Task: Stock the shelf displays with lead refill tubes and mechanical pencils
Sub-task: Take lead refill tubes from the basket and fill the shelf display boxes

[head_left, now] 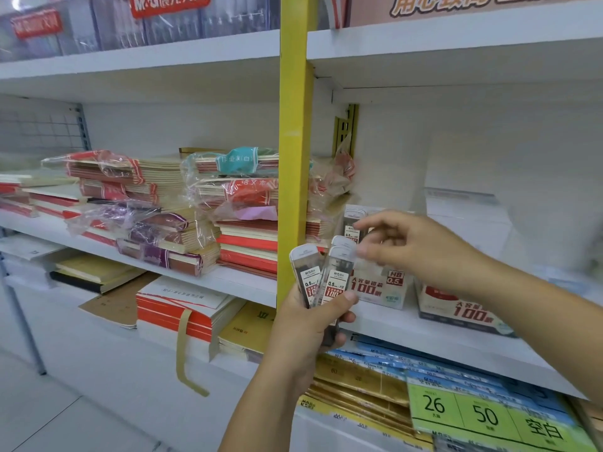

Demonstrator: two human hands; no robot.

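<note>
My left hand [305, 324] grips a small bundle of clear lead refill tubes [321, 272] with white caps, held upright in front of the yellow shelf post. My right hand [414, 247] reaches over them, its fingers curled around the top of one tube [362, 256]; motion blur hides the exact grip. Behind my right hand a white display box [388, 285] printed "100" and "HB 0.5" stands on the white shelf [424, 331], with more tubes [352, 223] standing in it. A second display box [463, 313] sits to its right.
A yellow upright post [293, 141] divides the shelving. Left of it lie stacks of wrapped notebooks [163, 207] and, lower down, paper pads [182, 308]. Blue and gold packs with green labels [483, 415] fill the shelf below. A clear divider [463, 203] stands at the right.
</note>
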